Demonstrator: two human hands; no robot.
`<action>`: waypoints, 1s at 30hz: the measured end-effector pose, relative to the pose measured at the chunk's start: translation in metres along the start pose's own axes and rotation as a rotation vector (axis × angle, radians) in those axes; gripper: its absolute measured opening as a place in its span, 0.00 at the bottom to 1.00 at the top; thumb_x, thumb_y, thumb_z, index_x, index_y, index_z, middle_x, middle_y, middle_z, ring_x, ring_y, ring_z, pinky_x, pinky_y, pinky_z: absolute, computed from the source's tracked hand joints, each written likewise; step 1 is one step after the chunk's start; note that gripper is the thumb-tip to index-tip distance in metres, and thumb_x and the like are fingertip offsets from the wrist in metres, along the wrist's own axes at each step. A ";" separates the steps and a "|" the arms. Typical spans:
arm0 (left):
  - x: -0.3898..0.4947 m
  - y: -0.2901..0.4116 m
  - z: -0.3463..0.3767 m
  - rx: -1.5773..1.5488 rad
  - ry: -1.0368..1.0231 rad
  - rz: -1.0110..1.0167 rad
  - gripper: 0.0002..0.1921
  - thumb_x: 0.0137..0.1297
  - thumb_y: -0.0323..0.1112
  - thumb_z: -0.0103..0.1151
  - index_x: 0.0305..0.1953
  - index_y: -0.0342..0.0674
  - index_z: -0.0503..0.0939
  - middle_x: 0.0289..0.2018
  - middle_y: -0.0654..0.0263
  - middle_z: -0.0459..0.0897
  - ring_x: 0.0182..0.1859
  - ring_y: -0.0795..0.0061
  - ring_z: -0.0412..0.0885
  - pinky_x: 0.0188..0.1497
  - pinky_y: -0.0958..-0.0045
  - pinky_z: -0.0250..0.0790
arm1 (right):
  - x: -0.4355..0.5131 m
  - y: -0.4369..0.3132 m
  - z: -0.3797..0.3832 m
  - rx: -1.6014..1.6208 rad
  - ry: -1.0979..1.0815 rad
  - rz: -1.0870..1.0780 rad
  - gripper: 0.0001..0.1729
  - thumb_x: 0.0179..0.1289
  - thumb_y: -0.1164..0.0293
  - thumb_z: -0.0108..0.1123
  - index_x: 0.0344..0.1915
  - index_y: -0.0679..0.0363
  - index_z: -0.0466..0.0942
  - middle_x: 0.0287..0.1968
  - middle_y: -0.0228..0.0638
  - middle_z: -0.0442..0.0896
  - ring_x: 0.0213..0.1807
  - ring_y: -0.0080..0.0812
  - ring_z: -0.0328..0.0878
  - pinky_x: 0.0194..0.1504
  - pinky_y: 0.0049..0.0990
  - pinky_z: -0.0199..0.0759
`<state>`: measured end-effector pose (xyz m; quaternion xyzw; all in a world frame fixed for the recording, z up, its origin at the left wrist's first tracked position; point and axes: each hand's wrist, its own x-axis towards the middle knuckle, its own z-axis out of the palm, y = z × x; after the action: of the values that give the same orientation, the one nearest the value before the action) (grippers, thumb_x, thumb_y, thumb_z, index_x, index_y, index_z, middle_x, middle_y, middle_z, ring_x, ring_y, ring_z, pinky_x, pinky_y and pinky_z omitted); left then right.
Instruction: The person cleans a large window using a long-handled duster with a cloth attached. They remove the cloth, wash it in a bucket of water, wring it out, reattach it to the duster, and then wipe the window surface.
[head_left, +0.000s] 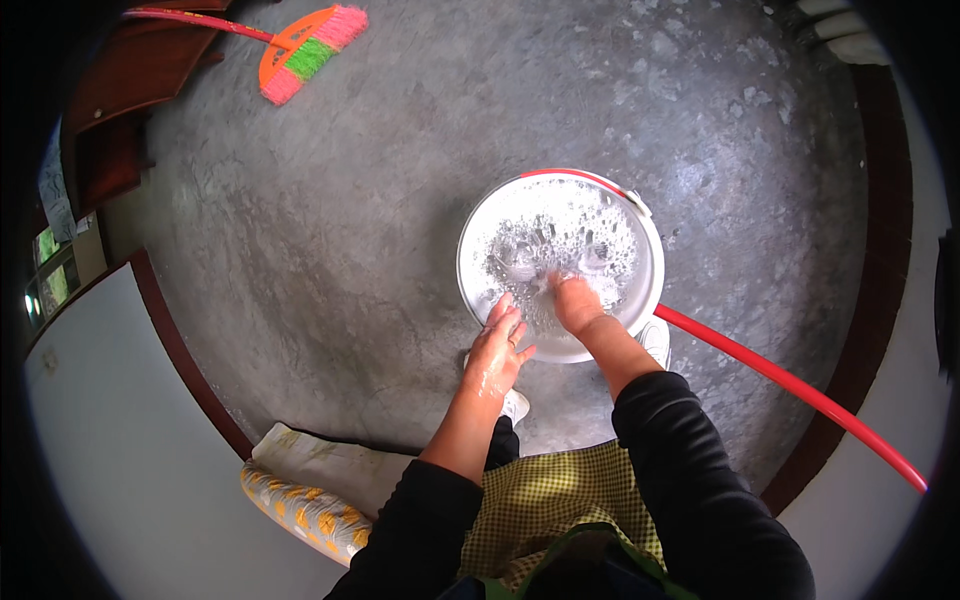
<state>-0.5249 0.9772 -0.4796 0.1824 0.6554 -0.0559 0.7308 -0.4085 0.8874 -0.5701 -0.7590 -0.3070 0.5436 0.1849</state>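
Note:
A round white bucket (469, 296) of foamy, bubbly water stands on the floor in front of me, its handle with a red grip lying along the far rim. My right hand (576, 301) reaches into the suds; its fingertips are hidden in foam, so I cannot see whether it holds anything. Over the bucket's near left rim is my left hand (501, 341), wet, fingers apart and empty, with a ring on one finger. A red pole (787, 379) runs from the bucket's right side toward the lower right; its far end by the bucket is hidden.
An orange broom (300, 52) with pink and green bristles lies at the upper left, beside dark red wooden furniture (142, 67). White shoes (515, 406) are close to the bucket. A patterned cushion or cloth (307, 517) is at the lower left. Walls with dark red bases stand on both sides.

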 end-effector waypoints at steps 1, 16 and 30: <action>0.003 -0.001 0.000 -0.036 0.022 -0.011 0.34 0.67 0.52 0.54 0.71 0.60 0.55 0.74 0.64 0.44 0.74 0.58 0.43 0.67 0.38 0.43 | -0.001 -0.007 -0.008 0.151 0.004 -0.020 0.24 0.61 0.75 0.53 0.58 0.52 0.72 0.61 0.46 0.70 0.57 0.48 0.74 0.53 0.39 0.70; -0.021 0.000 0.014 0.294 -0.327 0.193 0.19 0.72 0.41 0.42 0.56 0.35 0.72 0.52 0.59 0.77 0.51 0.67 0.76 0.58 0.66 0.69 | -0.146 -0.132 -0.030 0.281 0.460 -0.364 0.09 0.52 0.67 0.65 0.32 0.55 0.77 0.32 0.36 0.74 0.36 0.39 0.76 0.30 0.35 0.72; -0.036 0.016 0.034 -0.040 -0.081 0.099 0.30 0.64 0.31 0.52 0.68 0.54 0.61 0.68 0.66 0.62 0.69 0.65 0.58 0.68 0.46 0.49 | -0.049 -0.014 -0.045 0.434 0.744 -0.045 0.10 0.62 0.74 0.58 0.44 0.62 0.74 0.42 0.51 0.74 0.43 0.55 0.74 0.46 0.43 0.70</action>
<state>-0.4930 0.9745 -0.4385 0.1978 0.6166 -0.0138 0.7619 -0.3808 0.8674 -0.5107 -0.8399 -0.1143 0.2809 0.4501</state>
